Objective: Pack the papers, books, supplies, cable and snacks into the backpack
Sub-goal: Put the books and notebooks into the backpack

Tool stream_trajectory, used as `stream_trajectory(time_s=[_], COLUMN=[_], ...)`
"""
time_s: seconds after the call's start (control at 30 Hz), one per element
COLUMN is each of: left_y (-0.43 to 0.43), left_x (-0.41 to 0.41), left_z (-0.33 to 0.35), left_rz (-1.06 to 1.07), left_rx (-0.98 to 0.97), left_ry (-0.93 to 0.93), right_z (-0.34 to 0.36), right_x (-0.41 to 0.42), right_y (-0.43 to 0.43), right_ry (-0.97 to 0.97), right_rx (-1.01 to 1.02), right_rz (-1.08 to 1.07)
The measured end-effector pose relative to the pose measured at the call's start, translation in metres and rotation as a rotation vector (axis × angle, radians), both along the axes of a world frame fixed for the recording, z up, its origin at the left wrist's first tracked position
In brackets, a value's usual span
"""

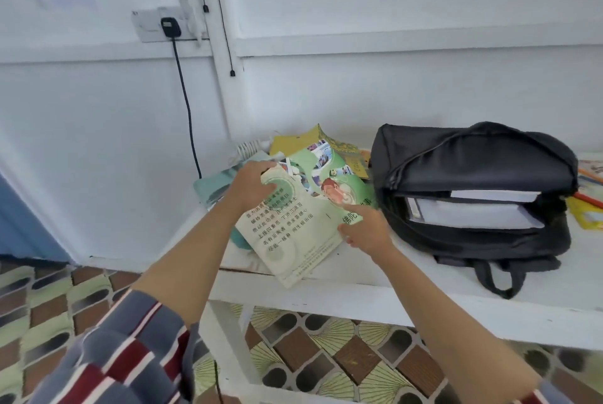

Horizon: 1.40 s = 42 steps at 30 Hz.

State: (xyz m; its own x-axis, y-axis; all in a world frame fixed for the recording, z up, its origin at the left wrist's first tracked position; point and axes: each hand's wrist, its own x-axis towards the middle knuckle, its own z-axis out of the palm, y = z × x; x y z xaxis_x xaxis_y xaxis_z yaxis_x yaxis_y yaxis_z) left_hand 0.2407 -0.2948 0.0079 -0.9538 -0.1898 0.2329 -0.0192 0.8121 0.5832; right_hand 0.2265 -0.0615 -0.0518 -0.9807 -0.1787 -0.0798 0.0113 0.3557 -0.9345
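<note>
A green booklet point(306, 217) is held over the left part of the white table point(359, 276), tilted, with its near corner past the table's near edge. Its printed back cover is turned toward the camera.

The left hand point(249, 186) is closed on the booklet's far-left edge; the fingers are tucked behind the cover and the grip is clamped on it. The right hand point(367, 230) is set at the booklet's right edge, just beside the backpack point(473, 155). Its index finger is laid on the cover and the thumb is at the edge, so this grip is also clamped on the booklet.

The backpack is laid on the table to the right, its main compartment unzipped and gaping toward the camera. White papers point(473, 211) are seen stacked inside it.

Yellow booklets point(303, 142) are piled on the far side of the green booklet, and a coiled white cable point(248, 147) is noted at their left. A teal packet point(212, 185) is partly covered by the left hand. Orange and yellow books point(590, 194) are lying at the right edge, beyond the backpack.

A striped sleeve point(130, 354) is visible on the left arm.
</note>
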Motion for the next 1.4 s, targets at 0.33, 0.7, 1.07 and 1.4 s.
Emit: stream_trajectory(time_s=[0.33, 0.7, 1.07, 1.4], left_y=[-0.015, -0.021, -0.019, -0.016], left_x=[-0.033, -0.043, -0.036, -0.027], left_z=[-0.008, -0.011, 0.004, 0.031], left_rz=[-0.083, -0.094, -0.117, -0.204], left_rx=[-0.039, 0.08, 0.293, 0.541], left_ry=[-0.073, -0.093, 0.027, 0.143], right_z=[-0.007, -0.005, 0.012, 0.053], right_x=[0.008, 0.016, 0.026, 0.028], right_y=[-0.02, -0.024, -0.016, -0.003], right_ry=[-0.118, -0.259, -0.156, 0.104], right_rx=[-0.083, -0.324, -0.45, -0.353], right_rz=[-0.272, -0.369, -0.473, -0.464])
